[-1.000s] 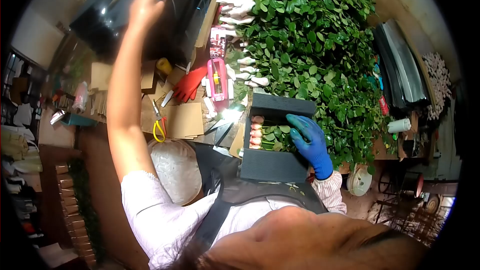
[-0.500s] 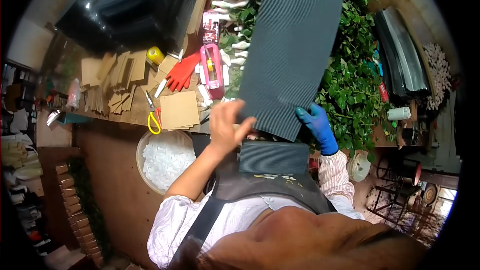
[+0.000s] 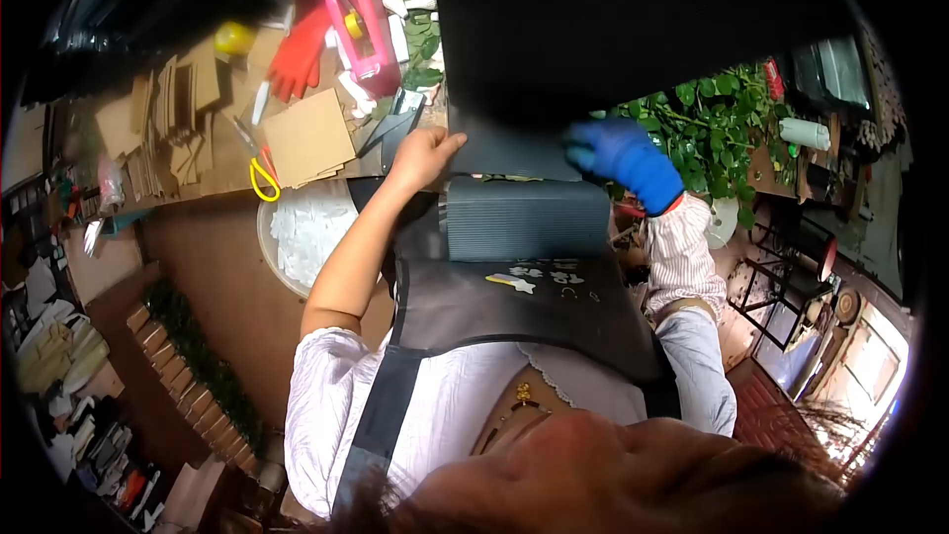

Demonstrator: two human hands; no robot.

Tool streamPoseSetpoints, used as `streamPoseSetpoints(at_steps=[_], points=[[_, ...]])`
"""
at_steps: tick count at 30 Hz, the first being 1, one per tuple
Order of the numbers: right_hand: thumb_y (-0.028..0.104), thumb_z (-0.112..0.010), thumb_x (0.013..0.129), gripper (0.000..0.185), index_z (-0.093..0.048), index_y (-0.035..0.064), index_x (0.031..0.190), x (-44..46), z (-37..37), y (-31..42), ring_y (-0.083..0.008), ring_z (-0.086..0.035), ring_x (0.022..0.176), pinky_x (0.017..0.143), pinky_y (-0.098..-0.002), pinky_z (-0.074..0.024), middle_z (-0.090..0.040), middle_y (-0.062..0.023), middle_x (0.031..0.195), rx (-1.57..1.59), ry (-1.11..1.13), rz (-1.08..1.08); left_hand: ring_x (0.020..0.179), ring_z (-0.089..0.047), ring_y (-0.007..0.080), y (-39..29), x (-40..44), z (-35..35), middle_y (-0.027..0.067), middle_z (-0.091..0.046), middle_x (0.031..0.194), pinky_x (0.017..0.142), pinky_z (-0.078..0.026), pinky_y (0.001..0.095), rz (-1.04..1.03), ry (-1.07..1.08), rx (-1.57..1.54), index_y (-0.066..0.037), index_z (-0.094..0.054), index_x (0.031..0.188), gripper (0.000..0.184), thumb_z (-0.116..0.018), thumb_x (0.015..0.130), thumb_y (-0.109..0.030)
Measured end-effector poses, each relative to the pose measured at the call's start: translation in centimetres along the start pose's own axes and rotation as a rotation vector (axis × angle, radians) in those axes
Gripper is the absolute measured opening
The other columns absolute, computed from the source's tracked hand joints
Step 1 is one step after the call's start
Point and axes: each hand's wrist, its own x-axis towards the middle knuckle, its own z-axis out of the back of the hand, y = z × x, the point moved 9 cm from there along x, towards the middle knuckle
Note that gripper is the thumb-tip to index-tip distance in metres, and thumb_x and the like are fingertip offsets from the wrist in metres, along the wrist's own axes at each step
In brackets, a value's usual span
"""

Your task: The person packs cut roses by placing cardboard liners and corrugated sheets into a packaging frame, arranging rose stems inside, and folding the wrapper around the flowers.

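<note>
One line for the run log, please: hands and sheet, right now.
left hand: at dark sheet, left edge | right hand: blue-gloved, right edge, grip unclear | ridged panel: between sheet and apron

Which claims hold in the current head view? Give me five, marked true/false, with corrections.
1. The left hand and right hand are both at the near end of the dark sheet. True.
2. The left hand is gloved. False: it is bare; the right wears a blue glove.
3. The red glove lies beside the pink dispenser. True.
4. The tub is empty. False: the tub holds white scraps.
5. Green leaves show to the right of the right hand. True.
</note>
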Motion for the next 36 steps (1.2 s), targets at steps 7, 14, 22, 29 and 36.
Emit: streamPoseSetpoints(at_steps=[7,14,22,29,36], points=[[0.035,-0.059,0.096,0.04,-0.062,0.0265,0.135,3.8,-2.5,6.1,-0.0306,-0.063,0.112,0.098,-0.0422,-0.0499,-0.065,-0.0112,0.127,0.103,-0.074,0.383,0.047,-0.057,0.0262,-5.9,-2.1,1.1,0.0082,-0.054,0.049,0.05,-0.048,0.0378,-0.325,-0.107,0.671,-0.001,-0.059,0.061,0.047,-0.074,0.09,-0.035],[0.033,-0.065,0.089,0.036,-0.067,0.0243,0.124,5.1,-2.7,8.1,-0.0311,-0.064,0.11,0.095,-0.0445,-0.0515,-0.068,-0.0106,0.118,-0.199,0.033,0.485,0.116,-0.061,0.0307,-12.6,-2.8,-3.2,0.0127,-0.06,0.134,0.09,-0.053,0.0389,-1.187,-0.186,0.821,-0.007,-0.061,0.128,0.042,-0.062,0.089,-0.021],[0.039,-0.067,0.089,0.053,-0.06,0.0155,0.135,-5.4,6.8,8.0,-0.0335,-0.056,0.123,0.104,-0.0454,-0.0451,-0.06,-0.018,0.131,-0.052,-0.774,0.429,0.11,-0.061,0.0352,-7.6,0.8,-5.2,0.0173,-0.068,0.114,0.099,-0.046,0.0445,-0.669,0.192,0.438,-0.006,-0.067,0.116,0.044,-0.065,0.085,-0.038],[0.04,-0.071,0.087,0.056,-0.059,0.0154,0.136,3.7,9.5,10.0,-0.0331,-0.065,0.104,0.09,-0.043,-0.0517,-0.068,-0.0109,0.121,-0.111,-0.82,0.432,0.136,-0.043,0.0299,-7.7,0.0,-6.3,0.0151,-0.053,0.141,0.112,-0.035,0.0447,-0.892,-0.034,0.812,-0.004,-0.056,0.137,0.063,-0.059,0.094,-0.049],[0.036,-0.067,0.088,0.04,-0.063,0.0166,0.123,5.2,12.6,16.5,-0.0294,-0.064,0.109,0.09,-0.0432,-0.0516,-0.067,-0.0088,0.121,-0.113,-0.565,0.538,0.136,-0.045,0.0305,-7.3,0.1,-6.3,0.0131,-0.054,0.142,0.117,-0.03,0.0462,-0.915,-0.063,0.805,-0.003,-0.048,0.144,0.066,-0.053,0.096,-0.048]])
